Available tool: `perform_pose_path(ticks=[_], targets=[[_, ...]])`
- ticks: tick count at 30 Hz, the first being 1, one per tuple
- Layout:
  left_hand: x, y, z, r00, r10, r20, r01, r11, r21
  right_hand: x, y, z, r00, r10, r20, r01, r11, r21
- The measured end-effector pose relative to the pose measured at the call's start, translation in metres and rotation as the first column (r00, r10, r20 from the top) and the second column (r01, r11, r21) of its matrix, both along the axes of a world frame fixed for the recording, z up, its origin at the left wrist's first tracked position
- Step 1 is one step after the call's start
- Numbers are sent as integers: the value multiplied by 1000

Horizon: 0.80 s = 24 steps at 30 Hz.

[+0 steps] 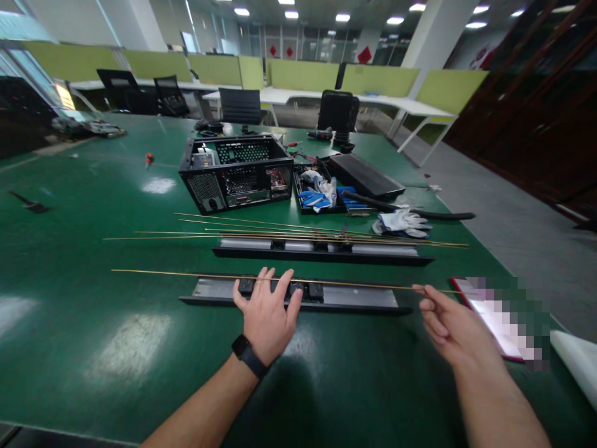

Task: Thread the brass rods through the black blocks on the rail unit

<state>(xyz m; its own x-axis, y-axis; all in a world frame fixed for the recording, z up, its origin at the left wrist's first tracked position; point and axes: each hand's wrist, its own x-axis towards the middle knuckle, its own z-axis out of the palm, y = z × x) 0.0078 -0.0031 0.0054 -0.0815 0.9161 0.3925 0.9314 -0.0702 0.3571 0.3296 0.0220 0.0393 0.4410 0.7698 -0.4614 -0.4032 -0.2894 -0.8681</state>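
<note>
A long thin brass rod lies across the near black-and-grey rail on the green table. My right hand pinches the rod's right end between thumb and fingers. My left hand rests flat, fingers spread, on the middle of the near rail, its fingertips at the rod. A second rail lies just behind, with several more brass rods laid over and beside it.
An open black computer case stands behind the rods, with a tray of parts and gloves to its right. White gloves and a black panel lie at right. A phone-like device sits by my right hand. Office chairs and desks stand beyond.
</note>
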Motion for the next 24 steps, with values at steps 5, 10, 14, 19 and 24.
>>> perform_pose_path(ticks=[5, 10, 14, 19, 24], targets=[[0, -1, 0, 1000, 0, 1, 0, 1000, -9, -42, -4, 0, 993, 100, -63, -100, 995, 0], [0, -1, -1, 1000, 5, -2, -5, 1000, -2, -84, -7, -5, 975, 209, -77, -207, 978, 32], [0, 0, -1, 1000, 2, -2, -2, 1000, -6, -105, -7, -6, 965, 248, -87, -243, 968, 65], [0, 0, 0, 1000, 5, -8, -5, 1000, -7, -103, -5, -3, 964, 244, -106, -241, 970, 45], [0, 0, -1, 1000, 2, -8, -2, 1000, -15, -76, -2, 2, 981, 157, -118, -155, 988, 20]])
